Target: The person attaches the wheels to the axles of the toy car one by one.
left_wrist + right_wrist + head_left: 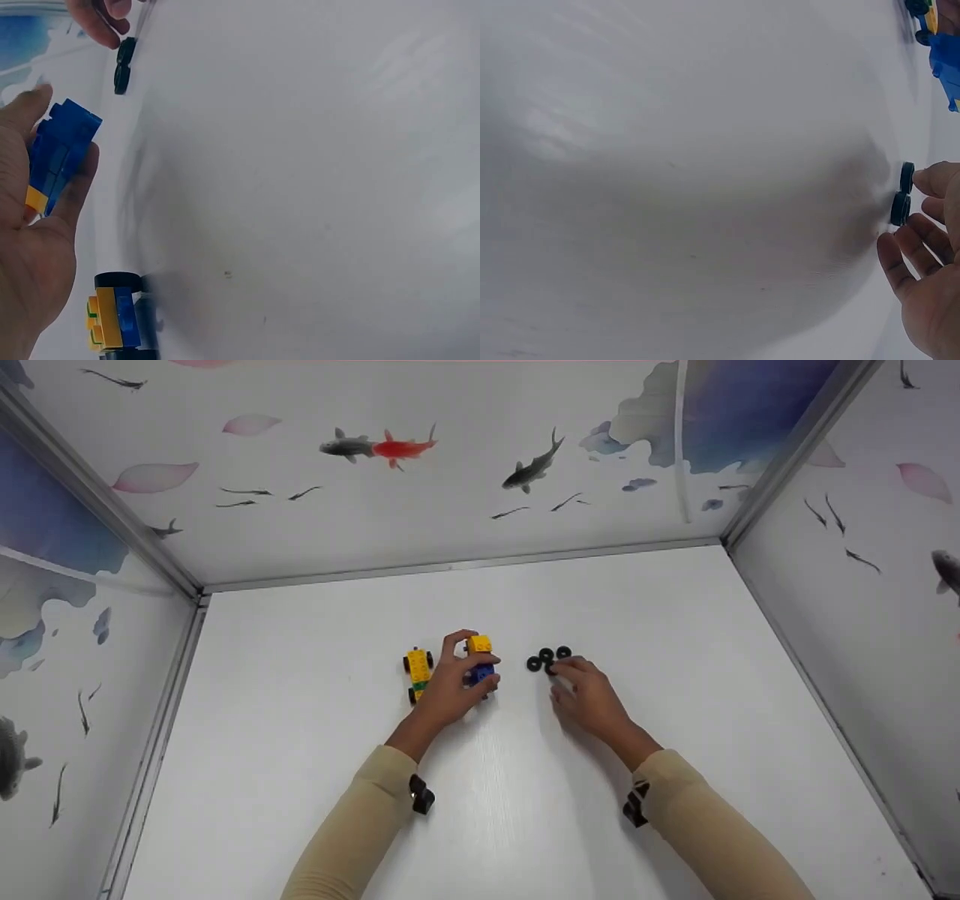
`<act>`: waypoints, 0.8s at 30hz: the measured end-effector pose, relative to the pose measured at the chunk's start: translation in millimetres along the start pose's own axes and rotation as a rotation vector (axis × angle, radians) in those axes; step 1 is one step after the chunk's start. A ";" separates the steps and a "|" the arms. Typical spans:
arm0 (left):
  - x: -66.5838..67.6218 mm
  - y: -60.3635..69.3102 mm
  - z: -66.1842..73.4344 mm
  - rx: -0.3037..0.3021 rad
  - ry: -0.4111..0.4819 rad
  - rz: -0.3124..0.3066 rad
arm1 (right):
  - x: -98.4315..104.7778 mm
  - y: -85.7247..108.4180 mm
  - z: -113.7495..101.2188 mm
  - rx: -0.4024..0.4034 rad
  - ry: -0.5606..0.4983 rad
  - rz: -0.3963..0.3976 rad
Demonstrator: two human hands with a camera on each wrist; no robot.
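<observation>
My left hand [448,690] grips a blue and yellow toy brick build [481,660] between thumb and fingers, held above the table. In the left wrist view the build's blue part [64,139] juts out past the fingers, with a yellow end low down. My right hand [592,697] reaches to several small black toy wheels [546,655] lying close together on the table. A fingertip touches or nearly touches one wheel [907,178] in the right wrist view, and the other fingers are loosely bent.
A toy brick car [418,666], yellow with green and blue parts and black wheels, stands on the table just left of my left hand. The white table [480,810] is bounded by printed panels with fish [529,469] at the back and both sides.
</observation>
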State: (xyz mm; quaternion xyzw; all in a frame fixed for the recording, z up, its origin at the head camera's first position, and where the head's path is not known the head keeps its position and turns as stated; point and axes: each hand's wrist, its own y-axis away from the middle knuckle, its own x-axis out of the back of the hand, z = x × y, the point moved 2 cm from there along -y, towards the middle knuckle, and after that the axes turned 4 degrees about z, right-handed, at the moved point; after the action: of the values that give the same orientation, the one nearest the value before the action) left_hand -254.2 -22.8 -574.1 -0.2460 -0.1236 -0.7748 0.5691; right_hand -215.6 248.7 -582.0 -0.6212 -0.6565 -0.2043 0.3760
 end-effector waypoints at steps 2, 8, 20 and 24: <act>0.8 1.0 0.4 -0.010 0.032 0.007 | 0.0 -0.5 -0.3 0.007 0.009 0.003; 3.8 3.0 0.8 0.009 0.096 0.040 | -2.0 -1.7 -0.6 0.007 0.056 -0.032; 6.3 6.9 2.0 0.092 0.133 0.074 | -4.6 -4.1 -2.0 -0.002 0.108 -0.049; 7.0 7.2 3.1 0.105 0.169 0.061 | -4.8 -4.5 -1.1 -0.012 0.127 -0.036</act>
State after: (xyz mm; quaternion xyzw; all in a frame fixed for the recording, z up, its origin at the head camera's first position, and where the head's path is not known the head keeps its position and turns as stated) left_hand -248.2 -29.4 -568.5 -0.1533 -0.1081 -0.7675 0.6130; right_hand -220.0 244.1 -584.0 -0.5973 -0.6411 -0.2540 0.4096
